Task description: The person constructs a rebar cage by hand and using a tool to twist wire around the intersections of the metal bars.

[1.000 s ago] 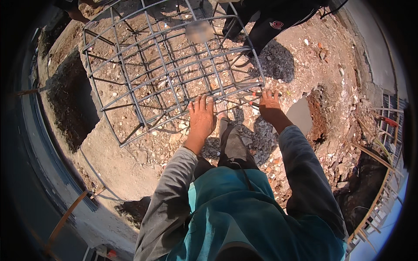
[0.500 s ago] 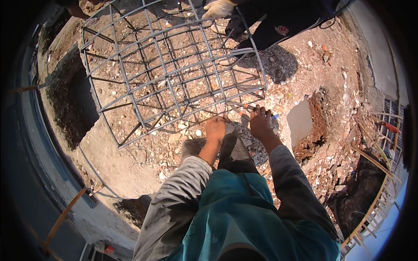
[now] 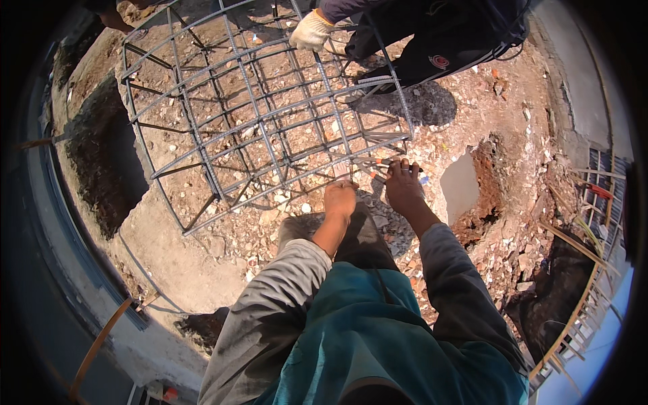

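Observation:
A steel rebar cage (image 3: 270, 145) spans the rubble ground ahead of me. Near its close right corner, my right hand (image 3: 405, 187) is closed on pincers with orange and black handles (image 3: 382, 162); the handles are spread and the jaws point left toward the cage's near bar. My left hand (image 3: 339, 201) is closed just beside them, below that bar. From its fingers sticks a thin pale bundle (image 3: 341, 169) that looks like tie wires, though its strands are too fine to make out surely.
Across the cage a co-worker's gloved hand (image 3: 312, 30) is at the bars, above dark trousers (image 3: 418, 61). Another person's hand shows at the far left. A deep pit (image 3: 111, 158) lies left, a smaller hole (image 3: 472, 182) right. Wooden slats (image 3: 580, 324) line the right edge.
The co-worker's gloved hand has come down and left along the cage. My right hand's fingers have shifted on the pincers, and my left hand has moved slightly to the right.

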`<state>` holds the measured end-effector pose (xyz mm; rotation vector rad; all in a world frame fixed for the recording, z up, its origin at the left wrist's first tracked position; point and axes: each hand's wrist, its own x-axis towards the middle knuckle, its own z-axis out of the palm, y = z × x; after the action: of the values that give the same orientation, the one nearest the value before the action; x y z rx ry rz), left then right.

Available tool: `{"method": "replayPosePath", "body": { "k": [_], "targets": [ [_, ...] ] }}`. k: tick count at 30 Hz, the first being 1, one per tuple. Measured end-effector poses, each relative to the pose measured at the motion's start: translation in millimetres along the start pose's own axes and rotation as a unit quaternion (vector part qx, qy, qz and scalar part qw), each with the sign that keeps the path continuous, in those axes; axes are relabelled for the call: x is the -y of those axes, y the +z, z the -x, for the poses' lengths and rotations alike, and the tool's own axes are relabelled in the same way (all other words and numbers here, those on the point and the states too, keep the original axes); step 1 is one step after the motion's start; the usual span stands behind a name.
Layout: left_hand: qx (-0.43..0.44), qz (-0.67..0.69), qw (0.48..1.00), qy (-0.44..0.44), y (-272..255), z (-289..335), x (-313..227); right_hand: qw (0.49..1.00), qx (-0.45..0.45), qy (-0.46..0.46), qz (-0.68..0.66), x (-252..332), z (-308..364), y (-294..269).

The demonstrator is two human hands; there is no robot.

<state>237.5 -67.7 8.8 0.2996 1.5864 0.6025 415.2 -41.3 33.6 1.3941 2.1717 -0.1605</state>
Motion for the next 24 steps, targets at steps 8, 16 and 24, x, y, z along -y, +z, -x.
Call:
{"method": "replayPosePath", "body": {
  "k": [8, 16, 24],
  "targets": [
    [0.015, 0.070, 0.997, -0.028, 10, 13, -20, 0.995, -0.037, -0.080, 0.046, -33, -41, -16],
    [0.100, 0.181, 0.978, -0.008, 43, 12, 2, 0.986, 0.115, -0.103, -0.059, -71, -59, 6],
    [0.131, 0.092, 0.984, 0.076, 45, 22, -5, 0.979, 0.096, -0.156, -0.093, -93, -71, 49]
  ]
}}
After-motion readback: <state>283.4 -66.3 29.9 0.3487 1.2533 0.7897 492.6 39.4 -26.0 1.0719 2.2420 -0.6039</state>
